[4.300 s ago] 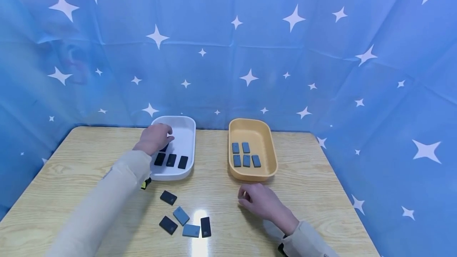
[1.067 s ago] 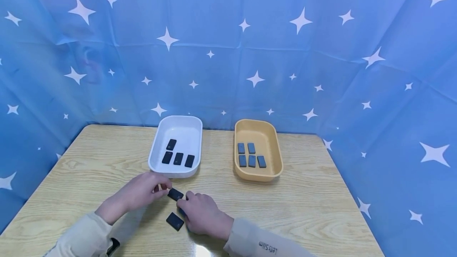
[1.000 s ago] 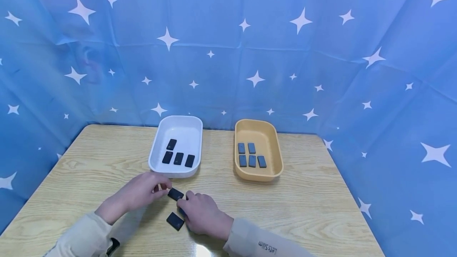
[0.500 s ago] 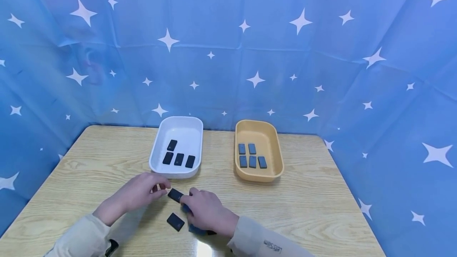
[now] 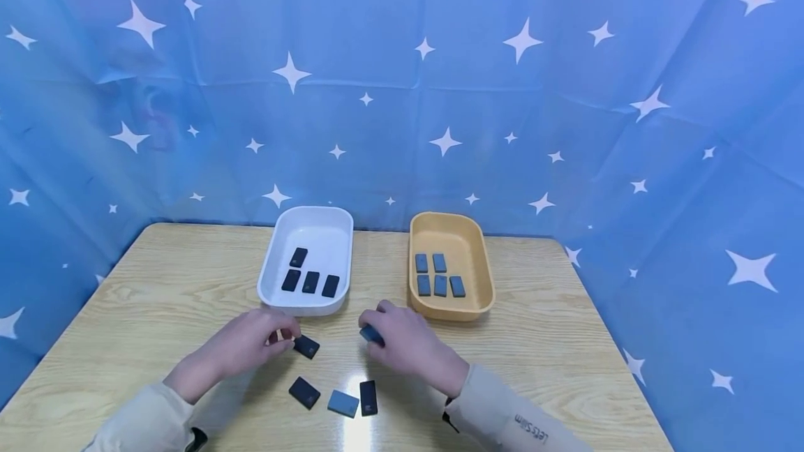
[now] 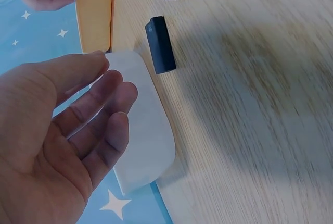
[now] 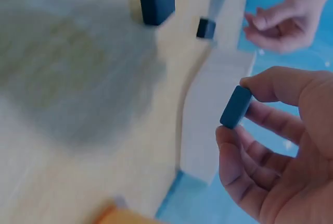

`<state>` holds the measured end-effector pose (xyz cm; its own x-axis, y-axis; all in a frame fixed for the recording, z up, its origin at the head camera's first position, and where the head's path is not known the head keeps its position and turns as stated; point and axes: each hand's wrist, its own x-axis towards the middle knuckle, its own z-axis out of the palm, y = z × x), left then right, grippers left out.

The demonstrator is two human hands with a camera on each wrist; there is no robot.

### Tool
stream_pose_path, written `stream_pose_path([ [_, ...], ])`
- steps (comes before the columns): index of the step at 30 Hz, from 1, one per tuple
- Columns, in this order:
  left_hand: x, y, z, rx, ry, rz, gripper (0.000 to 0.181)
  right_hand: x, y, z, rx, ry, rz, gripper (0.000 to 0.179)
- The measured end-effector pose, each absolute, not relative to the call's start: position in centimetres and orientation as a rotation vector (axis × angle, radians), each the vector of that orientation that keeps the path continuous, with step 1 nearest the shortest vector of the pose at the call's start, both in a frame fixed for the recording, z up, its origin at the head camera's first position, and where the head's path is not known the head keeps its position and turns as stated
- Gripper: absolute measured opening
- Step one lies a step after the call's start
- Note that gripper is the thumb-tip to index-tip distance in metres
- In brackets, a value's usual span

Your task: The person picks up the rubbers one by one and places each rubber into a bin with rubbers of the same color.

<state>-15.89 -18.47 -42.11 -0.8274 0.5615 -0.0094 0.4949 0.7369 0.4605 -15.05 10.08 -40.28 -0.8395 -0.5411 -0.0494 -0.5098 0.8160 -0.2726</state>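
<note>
My right hand [image 5: 408, 344] pinches a small flat blue block [image 7: 236, 107] between thumb and fingers, held up off the table in front of the yellow tray. My left hand [image 5: 248, 344] holds nothing; its fingers are loosely bent, as the left wrist view shows [image 6: 78, 125]. Just beyond its fingertips in the head view lies a black block [image 5: 306, 347]; whether they touch is hard to tell. Nearer on the table are a second black block [image 5: 304, 393], a blue block [image 5: 343, 403] and an upright-lying black block [image 5: 368, 397].
At the back left stands a white tray [image 5: 269, 264] with several black blocks in its near part. To its right, a yellow tray [image 5: 480, 257] carries several blue blocks in two rows. A blue star-patterned curtain [image 5: 377, 124] hangs behind the wooden table [image 5: 553, 368].
My left hand came back from the white tray to the black block and has since stayed there. My right hand picked up a blue block from the group and moved it right and away from me.
</note>
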Motion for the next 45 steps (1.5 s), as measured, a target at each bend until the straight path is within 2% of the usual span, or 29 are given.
stream_pose_path([
  [17, -15.6, -17.7, -42.5, 0.879, 2.766, 0.716, 0.01, -16.8, 15.2, -37.4, -0.696, 3.082, -0.415, 0.021],
  [30, -15.6, -17.5, -42.7, 0.867, 2.753, 0.728, 0.01, -21.1, 19.6, -37.4, -0.374, 3.077, -0.405, 0.028],
  [45, -15.5, -17.2, -43.0, 0.858, 2.761, 0.731, 0.009, -25.4, 22.2, -40.0, -0.103, 3.034, -0.394, 0.032],
])
